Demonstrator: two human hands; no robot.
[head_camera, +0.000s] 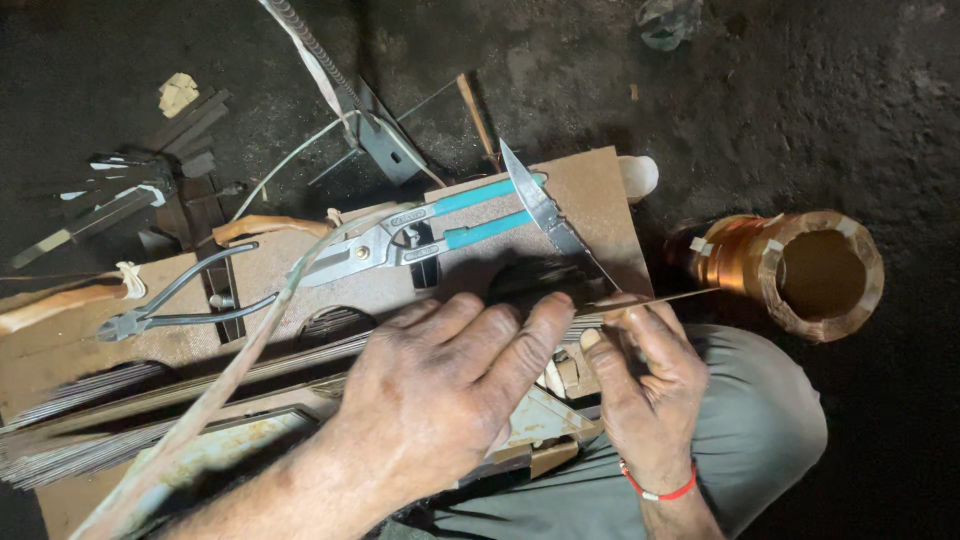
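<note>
The left hand (440, 385) lies flat, palm down and fingers spread, pressing on a bundle of thin metal rods (180, 385) that rests on the brown board (590, 195) serving as a bench. It grasps nothing — it only holds the rods down. The right hand (645, 385) sits just to the right of it, fingers curled and pinched on the right-hand ends of the rods, where one thin rod tip (670, 296) sticks out further right toward a copper-coloured coil (800, 270) standing on the dark floor.

The long axis of the bundle runs left to right across the scene, rising slightly toward the far side at its right end. Most of its length stretches away to the left, beyond the left hand; the ends being handled point right. So the right hand is at the working end, and the left hand is the nearer one to the body of the bundle.

Just beyond the fingers, on the far side, lie tin snips with teal handles (420, 235), handles pointing right, and a narrow metal blade (545, 210) lying at an angle. Pliers (180, 300) rest to the left, well apart from both hands.
</note>
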